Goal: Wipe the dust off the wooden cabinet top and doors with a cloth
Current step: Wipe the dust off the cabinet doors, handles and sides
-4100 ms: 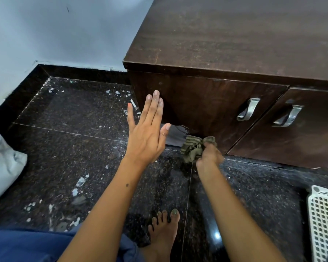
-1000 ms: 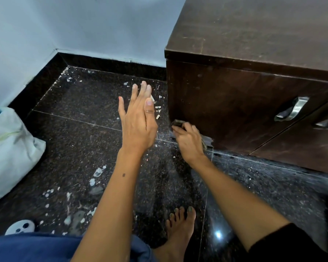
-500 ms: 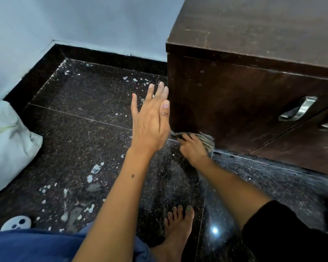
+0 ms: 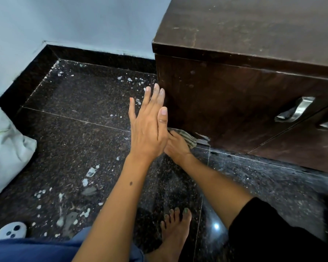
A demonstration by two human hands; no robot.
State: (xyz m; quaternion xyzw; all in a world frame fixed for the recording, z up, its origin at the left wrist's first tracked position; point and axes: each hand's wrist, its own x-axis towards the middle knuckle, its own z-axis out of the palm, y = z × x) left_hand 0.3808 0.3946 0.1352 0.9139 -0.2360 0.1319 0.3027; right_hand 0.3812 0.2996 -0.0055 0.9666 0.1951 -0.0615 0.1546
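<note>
Dark speckled stone floor (image 4: 80,129) w/ white paint flecks; pale cloth sack (image 4: 6,146) at left, bare foot (image 4: 175,233) below. Left hand (image 4: 148,127), fingers straight & together, is raised in front of the right hand (image 4: 176,146), partly hiding it. Striped grey-green cloth (image 4: 187,137), crumpled, lies at the bottom corner of the dark brown wooden cabinet (image 4: 225,103) (metal handles at right), under the right fingers, which press on it.

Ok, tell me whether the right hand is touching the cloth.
Touching. The head view shows the right hand pressed on the striped cloth at the cabinet base, no gap between them.
</note>
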